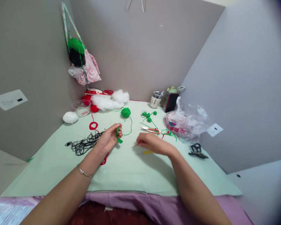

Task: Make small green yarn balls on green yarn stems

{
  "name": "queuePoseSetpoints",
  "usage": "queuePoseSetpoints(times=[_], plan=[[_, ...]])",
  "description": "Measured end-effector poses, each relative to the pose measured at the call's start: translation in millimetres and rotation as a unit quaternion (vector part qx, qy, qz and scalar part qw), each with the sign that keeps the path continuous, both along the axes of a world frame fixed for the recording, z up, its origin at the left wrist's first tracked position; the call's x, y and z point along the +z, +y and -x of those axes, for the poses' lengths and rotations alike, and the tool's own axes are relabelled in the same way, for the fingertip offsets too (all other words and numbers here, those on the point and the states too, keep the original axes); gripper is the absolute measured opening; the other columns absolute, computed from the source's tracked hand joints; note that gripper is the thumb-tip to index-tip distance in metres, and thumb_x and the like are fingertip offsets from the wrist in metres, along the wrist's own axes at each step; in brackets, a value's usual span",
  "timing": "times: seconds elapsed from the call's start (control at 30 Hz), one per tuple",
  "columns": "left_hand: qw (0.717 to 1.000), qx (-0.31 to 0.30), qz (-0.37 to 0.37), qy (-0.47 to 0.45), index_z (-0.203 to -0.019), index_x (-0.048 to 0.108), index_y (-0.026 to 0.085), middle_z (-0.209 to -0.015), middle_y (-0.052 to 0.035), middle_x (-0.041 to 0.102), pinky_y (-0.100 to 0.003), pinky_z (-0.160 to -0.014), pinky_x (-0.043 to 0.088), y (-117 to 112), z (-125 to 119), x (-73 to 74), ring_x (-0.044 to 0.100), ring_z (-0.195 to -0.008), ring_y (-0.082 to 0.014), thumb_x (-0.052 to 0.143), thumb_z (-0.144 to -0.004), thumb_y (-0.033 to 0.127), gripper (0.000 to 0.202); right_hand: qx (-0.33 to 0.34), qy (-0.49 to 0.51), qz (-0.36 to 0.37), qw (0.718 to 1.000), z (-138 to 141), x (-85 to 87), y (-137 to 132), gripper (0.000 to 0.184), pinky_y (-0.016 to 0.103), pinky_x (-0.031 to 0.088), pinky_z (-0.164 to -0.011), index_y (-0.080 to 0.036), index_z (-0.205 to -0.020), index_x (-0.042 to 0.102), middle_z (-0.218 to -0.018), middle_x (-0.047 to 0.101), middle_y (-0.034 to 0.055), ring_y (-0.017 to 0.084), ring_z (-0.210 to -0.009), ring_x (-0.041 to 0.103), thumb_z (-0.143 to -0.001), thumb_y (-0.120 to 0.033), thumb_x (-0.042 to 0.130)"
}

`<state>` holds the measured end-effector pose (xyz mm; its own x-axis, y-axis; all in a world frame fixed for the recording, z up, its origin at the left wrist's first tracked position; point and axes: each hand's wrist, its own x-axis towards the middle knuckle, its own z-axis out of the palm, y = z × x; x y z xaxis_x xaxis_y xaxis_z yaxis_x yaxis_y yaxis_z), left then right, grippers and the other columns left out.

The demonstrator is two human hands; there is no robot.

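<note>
My left hand (111,136) is closed around a small green crocheted strip (118,137). Its lower end hangs out below my fingers. A green yarn strand runs from near this hand to a green yarn ball (125,112) farther back. My right hand (148,142) is bent down over the mat with its fingertips pressed together; what they hold, if anything, is hidden. Just under it shows a yellow-handled thin tool (148,152), perhaps a crochet hook, partly covered by the hand. Behind my right hand lie thread snips (152,130) with orange-red handles.
Black cord (81,147) lies tangled left of my left hand, near red yarn (93,126). A white yarn ball (70,117), plastic tub (82,109) and stuffing (105,101) sit behind. Small green balls (149,119), a plastic bag (187,123) and black claw clip (198,151) are right.
</note>
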<state>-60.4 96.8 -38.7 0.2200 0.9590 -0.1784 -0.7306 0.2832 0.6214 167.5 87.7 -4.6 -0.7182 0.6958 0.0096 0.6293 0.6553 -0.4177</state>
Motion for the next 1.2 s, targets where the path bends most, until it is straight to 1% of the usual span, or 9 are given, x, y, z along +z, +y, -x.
queuePoseSetpoints(times=[0.07, 0.17, 0.33, 0.43, 0.57, 0.73, 0.87, 1.03, 1.2], plan=[[1.000, -0.006, -0.007, 0.021, -0.082, 0.064, 0.011, -0.071, 0.0008, 0.056, -0.017, -0.055, 0.045, -1, -4, -2.5, 0.053, -0.059, -0.0057, 0.069, -0.077, 0.017, 0.010, -0.124, -0.010, -0.011, 0.992, -39, 8.7, 13, 0.018, 0.024, 0.041, -0.069, -0.018, -0.090, 0.069, -0.090, 0.068, 0.0051, 0.016, -0.080, 0.060, -0.087, -0.021, 0.052], [0.998, -0.013, -0.030, 0.053, -0.082, 0.065, 0.012, -0.075, 0.0007, 0.058, -0.017, -0.058, 0.046, -4, -9, -5.9, 0.054, -0.063, -0.0060, 0.072, -0.075, 0.021, 0.013, -0.319, -0.054, -0.102, 0.941, -94, 13.0, 26, 0.026, 0.028, 0.040, -0.068, -0.016, -0.087, 0.074, -0.090, 0.069, 0.0098, 0.020, -0.080, 0.060, -0.087, -0.020, 0.048], [0.993, -0.031, -0.065, 0.097, -0.084, 0.068, 0.014, -0.082, -0.0006, 0.061, -0.017, -0.063, 0.045, -8, -16, -10.8, 0.055, -0.069, -0.0067, 0.076, -0.073, 0.026, 0.018, -0.429, -0.010, -0.211, 0.878, -129, 12.2, 31, 0.030, 0.034, 0.042, -0.075, -0.018, -0.098, 0.075, -0.104, 0.069, 0.0125, 0.027, -0.092, 0.061, -0.086, -0.026, 0.049], [0.986, -0.031, -0.075, 0.144, -0.085, 0.070, 0.015, -0.088, -0.0014, 0.063, -0.015, -0.064, 0.042, -10, -18, -12.0, 0.053, -0.073, -0.0062, 0.076, -0.073, 0.030, 0.020, -0.404, 0.115, -0.143, 0.896, -110, 17.6, 28, 0.025, 0.033, 0.044, -0.071, -0.016, -0.091, 0.074, -0.089, 0.071, 0.0092, 0.022, -0.080, 0.062, -0.083, -0.029, 0.055], [0.983, -0.039, -0.071, 0.163, -0.088, 0.071, 0.016, -0.090, -0.0015, 0.063, -0.015, -0.064, 0.040, -12, -20, -11.3, 0.052, -0.072, -0.0059, 0.076, -0.074, 0.031, 0.022, -0.268, 0.277, 0.035, 0.922, -54, 19.5, 16, 0.030, 0.027, 0.045, -0.061, -0.014, -0.098, 0.069, -0.088, 0.069, 0.0078, 0.016, -0.071, 0.060, -0.082, -0.038, 0.060], [0.982, -0.061, -0.106, 0.140, -0.085, 0.070, 0.015, -0.086, -0.0020, 0.064, -0.019, -0.072, 0.043, -15, -25, -10.4, 0.056, -0.075, -0.0086, 0.076, -0.074, 0.032, 0.022, -0.109, 0.328, 0.225, 0.911, 12, -4.3, -2, 0.043, 0.025, 0.046, -0.059, -0.020, -0.120, 0.059, -0.093, 0.066, 0.0049, 0.012, -0.069, 0.059, -0.081, -0.038, 0.064], [0.978, -0.065, -0.119, 0.160, -0.088, 0.070, 0.015, -0.084, -0.0020, 0.064, -0.020, -0.072, 0.044, -16, -27, -11.4, 0.056, -0.075, -0.0093, 0.073, -0.076, 0.035, 0.024, -0.130, 0.396, 0.248, 0.875, 32, -21.1, -4, 0.036, 0.023, 0.041, -0.053, -0.017, -0.105, 0.061, -0.066, 0.058, -0.0032, 0.009, -0.054, 0.051, -0.074, -0.033, 0.071], [0.976, -0.066, -0.115, 0.175, -0.103, 0.066, 0.016, -0.089, -0.0037, 0.067, -0.024, -0.081, 0.045, -18, -27, -9.6, 0.061, -0.083, -0.0120, 0.071, -0.078, 0.036, 0.032, -0.188, 0.425, 0.251, 0.849, 30, -21.2, 1, 0.024, 0.024, 0.040, -0.054, -0.015, -0.091, 0.063, -0.063, 0.058, -0.0030, 0.009, -0.053, 0.050, -0.073, -0.031, 0.070], [0.976, -0.056, -0.096, 0.188, -0.103, 0.065, 0.016, -0.084, -0.0021, 0.066, -0.024, -0.080, 0.045, -17, -25, -10.6, 0.061, -0.080, -0.0115, 0.079, -0.069, 0.027, 0.038, -0.193, 0.416, 0.222, 0.860, 28, -21.4, 1, 0.015, 0.024, 0.038, -0.055, -0.016, -0.088, 0.062, -0.063, 0.056, -0.0034, 0.009, -0.054, 0.048, -0.075, -0.023, 0.061]])
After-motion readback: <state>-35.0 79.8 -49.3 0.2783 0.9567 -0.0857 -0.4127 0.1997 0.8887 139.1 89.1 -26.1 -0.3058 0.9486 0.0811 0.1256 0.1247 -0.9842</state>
